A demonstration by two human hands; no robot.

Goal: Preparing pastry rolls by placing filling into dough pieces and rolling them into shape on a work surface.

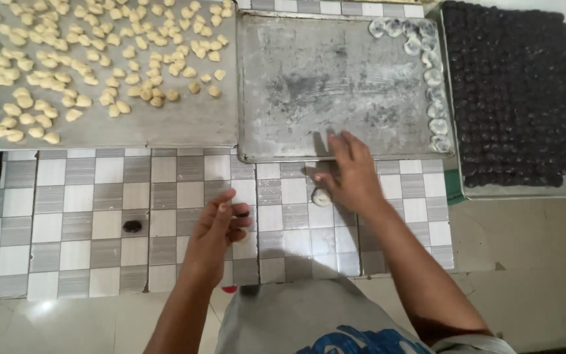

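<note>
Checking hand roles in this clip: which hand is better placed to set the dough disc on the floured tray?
Probably the right hand: it rests on the dough disc beside the floured tray. The left hand is farther off, holding a dough piece.

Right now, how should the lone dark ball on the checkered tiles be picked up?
Probably pinch the dark ball across its round sides, coming straight down from above. It sits alone on the tiles, left of the left hand, with nothing crowding it.
</note>
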